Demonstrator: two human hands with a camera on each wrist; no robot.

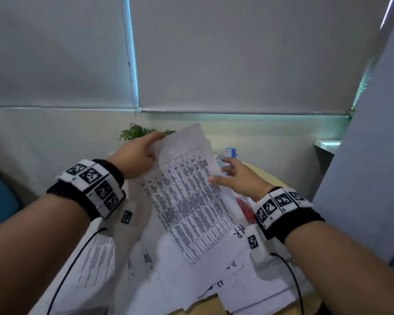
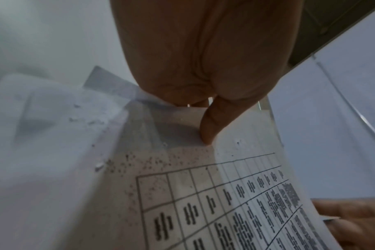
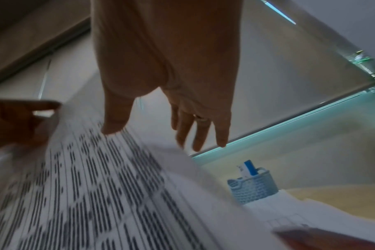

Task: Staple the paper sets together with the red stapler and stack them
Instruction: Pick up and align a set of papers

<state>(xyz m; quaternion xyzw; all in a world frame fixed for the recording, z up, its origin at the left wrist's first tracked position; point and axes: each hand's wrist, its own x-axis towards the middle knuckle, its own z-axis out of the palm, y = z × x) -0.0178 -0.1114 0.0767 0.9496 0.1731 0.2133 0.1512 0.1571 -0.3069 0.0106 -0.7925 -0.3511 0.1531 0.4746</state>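
Observation:
A printed paper set [image 1: 191,201] with a table on it is lifted and tilted above the table. My left hand [image 1: 146,148] pinches its top left corner; in the left wrist view the thumb [image 2: 210,125] presses on the top sheet [image 2: 203,194], with the fingers behind it. My right hand [image 1: 228,171] is open with fingers spread, and its thumb touches the set's right edge [image 3: 96,186]. The red stapler [image 1: 245,209] lies on the table just left of my right wrist, partly covered by paper; in the right wrist view it is a red blur [image 3: 323,240].
Many loose printed sheets [image 1: 191,280] lie scattered over the wooden table [image 1: 268,173]. A light blue woven basket [image 3: 253,187] holding a small blue and white box stands beyond my right hand. A green plant [image 1: 134,131] sits behind my left hand. A grey panel [image 1: 362,178] rises at the right.

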